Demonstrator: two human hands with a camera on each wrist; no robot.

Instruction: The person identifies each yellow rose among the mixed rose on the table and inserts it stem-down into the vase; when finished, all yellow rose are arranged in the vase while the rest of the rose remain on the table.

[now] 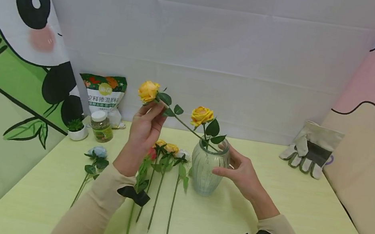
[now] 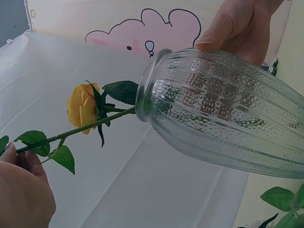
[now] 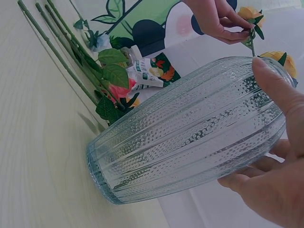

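A yellow rose [image 1: 148, 91] is pinched near its bloom by my left hand [image 1: 146, 127], left of the vase. Its stem slants down to the right, with the lower end inside the mouth of the ribbed clear glass vase [image 1: 206, 172]. My right hand [image 1: 242, 173] grips the vase's right side, thumb in front and fingers behind. Another yellow rose [image 1: 202, 116] stands in the vase, its bloom and leaves above the rim. In the left wrist view, the held stem [image 2: 78, 129] reaches the vase rim. The right wrist view shows the vase base [image 3: 102, 175] on the table.
Between my arms lie several flowers, among them yellow roses [image 1: 171, 148], a red bloom [image 1: 151, 153] and a white one [image 1: 183, 155]. A blue flower [image 1: 97, 152] lies left. Behind are a potted plant [image 1: 77, 131], jar [image 1: 101, 126] and bag [image 1: 105, 94]; gloves [image 1: 310, 149] stand back right.
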